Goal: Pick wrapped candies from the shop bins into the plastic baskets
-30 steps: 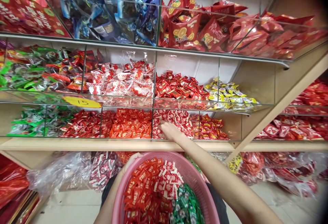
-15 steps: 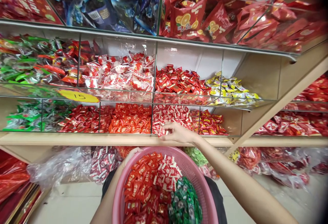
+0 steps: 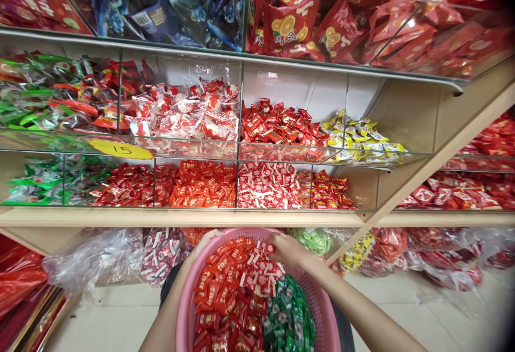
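- Pink plastic basket [image 3: 185,309], mesh-walled, below the shelf edge [image 3: 120,217].
- Red-and-white candies [image 3: 261,272], white-ended, heaped near its far rim.
- Left hand [image 3: 205,244] at far-left rim, right hand [image 3: 287,250] over far-right; fingers' closure: cannot tell.

Upper shelf [image 3: 161,46]: blue packets [image 3: 156,19] are heaped left of fruit-printed red packets [image 3: 292,24]. Yellow tag [image 3: 120,149], marked "15", is fixed at front of middle shelf [image 3: 193,149]; yellow-white packets [image 3: 364,138] are piled toward right end. Below wooden ledge [image 3: 120,217], crumpled clear plastic [image 3: 108,258] is seen.
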The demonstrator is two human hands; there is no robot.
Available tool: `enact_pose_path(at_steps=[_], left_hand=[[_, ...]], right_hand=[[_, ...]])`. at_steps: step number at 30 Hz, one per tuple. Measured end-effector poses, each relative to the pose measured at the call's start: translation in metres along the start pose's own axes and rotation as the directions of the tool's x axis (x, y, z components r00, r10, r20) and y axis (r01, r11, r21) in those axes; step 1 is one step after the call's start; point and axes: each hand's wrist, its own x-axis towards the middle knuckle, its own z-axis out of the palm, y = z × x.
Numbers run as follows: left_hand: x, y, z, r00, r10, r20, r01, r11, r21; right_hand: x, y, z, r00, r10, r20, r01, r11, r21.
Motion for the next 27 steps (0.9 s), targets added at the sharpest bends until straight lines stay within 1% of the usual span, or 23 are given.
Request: enact_pose_path(at_steps=[4, 8, 11, 13, 16, 19, 23, 27], left_hand=[[0.007, -0.004, -0.001, 1.0, -0.012, 0.008, 0.012, 1.0, -0.004], [0.029, -0.003, 0.001, 0.999, -0.049, 0.017, 0.049, 0.999, -0.004], [0.038, -0.001, 0.001, 0.996, -0.08, 0.033, 0.08, 0.997, -0.002], [0.033, 0.0, 0.0, 0.996, -0.082, 0.035, 0.082, 0.997, -0.007], [0.014, -0.002, -0.001, 0.998, -0.062, 0.033, 0.062, 0.998, -0.021], [0.0, -0.001, 0.0, 0.999, -0.039, 0.031, 0.04, 0.999, -0.03], [-0.002, 0.002, 0.003, 0.999, -0.028, 0.031, 0.029, 0.999, -0.034], [0.0, 0.003, 0.004, 0.999, -0.027, 0.029, 0.028, 0.999, -0.034]], right_hand=[[-0.002, 0.002, 0.007, 0.999, 0.022, 0.023, -0.022, 1.0, 0.007], [-0.001, 0.005, 0.017, 0.998, 0.039, 0.039, -0.039, 0.999, -0.008], [-0.002, 0.005, 0.016, 0.999, 0.032, 0.038, -0.032, 0.999, -0.007], [-0.003, 0.004, 0.011, 0.999, 0.037, 0.034, -0.038, 0.999, 0.008], [-0.005, 0.004, 0.0, 0.999, 0.048, -0.005, -0.048, 0.998, 0.031], [-0.005, 0.004, -0.006, 0.999, 0.027, -0.029, -0.026, 0.999, 0.03], [-0.004, 0.004, -0.002, 0.999, 0.039, -0.005, -0.039, 0.998, 0.044], [-0.005, 0.004, 0.005, 0.998, 0.063, -0.023, -0.062, 0.996, 0.062]])
